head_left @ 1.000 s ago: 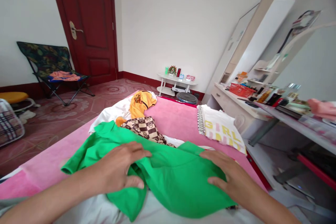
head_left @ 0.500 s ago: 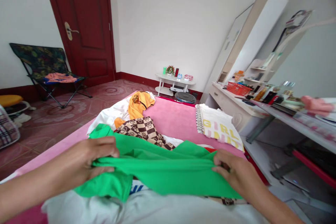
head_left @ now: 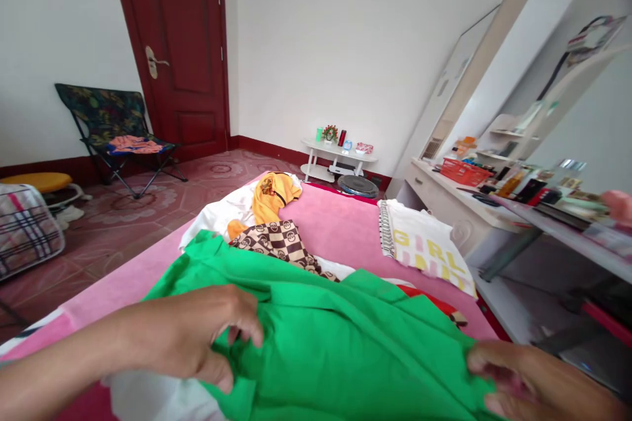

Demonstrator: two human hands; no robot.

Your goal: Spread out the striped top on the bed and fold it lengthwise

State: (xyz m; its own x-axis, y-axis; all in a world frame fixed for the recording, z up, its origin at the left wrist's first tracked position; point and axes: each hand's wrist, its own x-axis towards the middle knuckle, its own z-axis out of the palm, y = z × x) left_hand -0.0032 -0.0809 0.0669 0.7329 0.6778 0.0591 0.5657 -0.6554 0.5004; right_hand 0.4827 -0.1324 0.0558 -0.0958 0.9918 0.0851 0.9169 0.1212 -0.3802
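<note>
A bright green shirt (head_left: pixel 345 342) lies spread over the near end of a pink bed (head_left: pixel 336 223). My left hand (head_left: pixel 197 335) rests on the shirt's left part with fingers curled and thumb tucked under, gripping the fabric. At the lower right, my right hand (head_left: pixel 533 385) pinches the shirt's right edge. Just beyond the shirt lie a brown checked garment (head_left: pixel 281 243), an orange garment (head_left: pixel 269 194) and a white cloth (head_left: pixel 217 214). A folded white shirt printed "GIRL" (head_left: pixel 424 247) sits on the bed's right side.
A white dresser (head_left: pixel 444 200) with a red basket (head_left: pixel 464 172) and bottles stands right of the bed. A small white table (head_left: pixel 338 154) is against the far wall. A folding chair (head_left: pixel 113 125), a red door (head_left: pixel 182 46) and a plaid item (head_left: pixel 24 230) are to the left.
The shirt, held bunched up between both hands half a second ago, now lies spread wider. Both hands have drawn toward me, the right one to the bottom right corner.
</note>
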